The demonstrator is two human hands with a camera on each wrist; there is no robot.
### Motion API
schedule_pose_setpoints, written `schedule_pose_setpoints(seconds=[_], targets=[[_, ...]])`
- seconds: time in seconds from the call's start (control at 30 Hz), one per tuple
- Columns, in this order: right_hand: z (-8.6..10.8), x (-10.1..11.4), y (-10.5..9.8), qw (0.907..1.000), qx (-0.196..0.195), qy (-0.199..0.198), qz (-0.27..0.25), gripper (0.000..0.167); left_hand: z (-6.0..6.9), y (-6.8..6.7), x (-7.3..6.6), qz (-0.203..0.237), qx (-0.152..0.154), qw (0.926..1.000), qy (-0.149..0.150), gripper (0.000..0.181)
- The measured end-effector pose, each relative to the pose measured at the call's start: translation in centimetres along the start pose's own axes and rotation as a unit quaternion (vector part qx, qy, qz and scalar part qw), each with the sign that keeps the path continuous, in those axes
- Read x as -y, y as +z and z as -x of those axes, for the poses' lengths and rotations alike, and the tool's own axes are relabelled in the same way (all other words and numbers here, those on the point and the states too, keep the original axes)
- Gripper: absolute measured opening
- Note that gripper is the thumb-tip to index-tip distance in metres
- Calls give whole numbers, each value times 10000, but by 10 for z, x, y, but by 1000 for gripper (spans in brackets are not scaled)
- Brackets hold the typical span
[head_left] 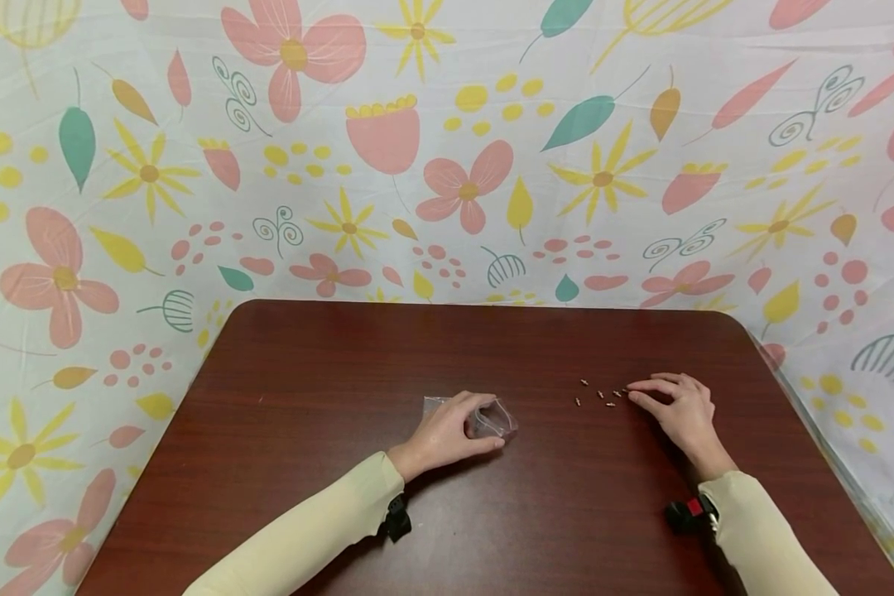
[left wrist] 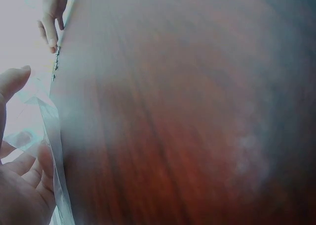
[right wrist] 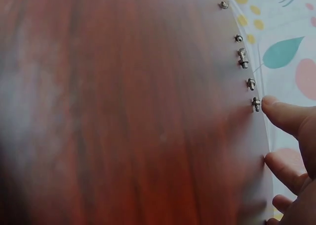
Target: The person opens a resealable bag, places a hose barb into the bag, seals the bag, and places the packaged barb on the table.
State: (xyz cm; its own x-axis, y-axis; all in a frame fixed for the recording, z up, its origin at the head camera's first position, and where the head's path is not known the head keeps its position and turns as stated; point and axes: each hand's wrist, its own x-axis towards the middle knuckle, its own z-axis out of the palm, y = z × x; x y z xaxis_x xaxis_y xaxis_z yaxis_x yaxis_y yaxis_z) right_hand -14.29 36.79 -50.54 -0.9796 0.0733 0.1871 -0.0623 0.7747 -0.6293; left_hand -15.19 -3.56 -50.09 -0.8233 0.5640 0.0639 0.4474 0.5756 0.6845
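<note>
A clear plastic bag [head_left: 494, 420] lies in the curve of the left hand [head_left: 441, 430], its mouth spread toward the right. In the left wrist view, the bag [left wrist: 58, 160] rests against the curled fingers of the left hand [left wrist: 27, 185], with the thumb apart. Several small metal screws [head_left: 600, 395] with nuts are scattered on the table to the right of the bag. At their right end is the right hand [head_left: 683, 411], thumb and forefinger parted. The right wrist view shows the right hand's [right wrist: 296, 151] fingertip close beside one screw [right wrist: 256, 104]; whether it touches is unclear.
The dark red-brown table [head_left: 328, 364] has rounded far corners. A flower-patterned cloth [head_left: 469, 190] hangs behind it and down both sides. Black wrist cameras are on the left wrist [head_left: 396, 518] and the right wrist [head_left: 687, 515].
</note>
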Motion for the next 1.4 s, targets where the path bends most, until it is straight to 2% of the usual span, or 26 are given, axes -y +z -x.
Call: schedule_pose_setpoints(seconds=[0.37,0.9,1.4], targets=[[-3,0,4,9993,105,306,211,22,-1,1,2,37,36,10000,17,69],[-10,1,3,9976,275,533,339,23,-1,0,1,-89,39,10000,0,69],[-10,1,3,9973,339,494,434,27,-2,0,2,-34,30,10000,40,69]])
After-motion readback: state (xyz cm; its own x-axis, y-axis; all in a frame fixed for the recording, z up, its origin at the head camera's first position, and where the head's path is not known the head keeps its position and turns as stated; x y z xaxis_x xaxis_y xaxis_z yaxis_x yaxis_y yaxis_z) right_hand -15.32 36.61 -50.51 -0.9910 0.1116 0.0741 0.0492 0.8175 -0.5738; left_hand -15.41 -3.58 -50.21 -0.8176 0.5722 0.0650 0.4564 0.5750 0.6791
